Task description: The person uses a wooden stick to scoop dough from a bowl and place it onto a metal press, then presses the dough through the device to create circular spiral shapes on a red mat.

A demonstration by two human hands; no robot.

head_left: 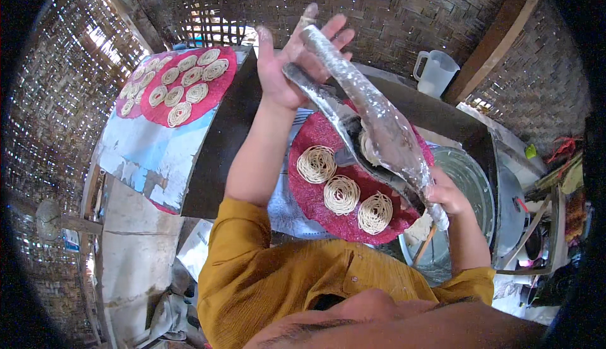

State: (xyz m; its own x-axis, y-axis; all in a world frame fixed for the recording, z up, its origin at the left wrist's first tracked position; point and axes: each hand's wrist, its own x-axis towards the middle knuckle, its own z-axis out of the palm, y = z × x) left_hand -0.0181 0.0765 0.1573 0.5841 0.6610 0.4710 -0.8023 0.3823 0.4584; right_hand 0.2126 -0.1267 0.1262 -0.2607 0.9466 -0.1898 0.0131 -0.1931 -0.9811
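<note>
A long, flour-dusted wooden press with two arms (356, 87) slants across the middle, its arms parted and a pale doughy lump (366, 144) partly visible between them. Around its near end my right hand (449, 196) is closed. My left hand (278, 74) is open by the far end, palm up and fingers spread; the arm ends lie over or against its palm, and I cannot tell if they touch. Beneath the press lies a round red mat (309, 134) bearing three coiled noodle nests (341, 195); the press hides part of it.
To the left, more red mats (151, 106) with several noodle nests rest on a light blue-and-white surface (139, 153). At right stands a large basin (483, 185) holding pale dough (418, 229) and a wooden stick (425, 246). A clear pitcher (439, 74) sits by the woven wall (404, 14).
</note>
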